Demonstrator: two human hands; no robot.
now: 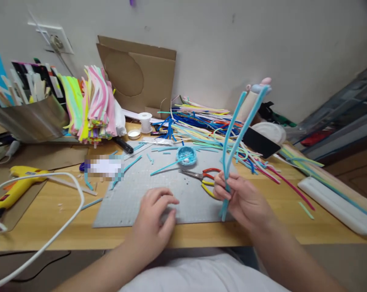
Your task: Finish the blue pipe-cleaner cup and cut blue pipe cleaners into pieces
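In my right hand (242,194), closed at the right side of the mat, two light blue pipe cleaners (236,142) stand upright, their tops spreading apart. My left hand (157,213) rests over the grey cutting mat (122,211) with its fingers loosely curled but apart, holding nothing. Beyond the hands, a small round blue fuzzy piece (186,157) sits on the mat, a thin blue stem (163,167) lying across it to the left. Scissors (201,177) with red and yellow handles lie just left of my right hand, blades partly apart.
A yellow glue gun (19,188) with a looping white cable (80,194) lies at left. Pipe cleaner bundles (95,105) stand behind, beside a metal pen holder (28,119). Loose pipe cleaners (198,121) pile up at the back, near a black phone (260,142). Cardboard (155,77) leans against the wall.
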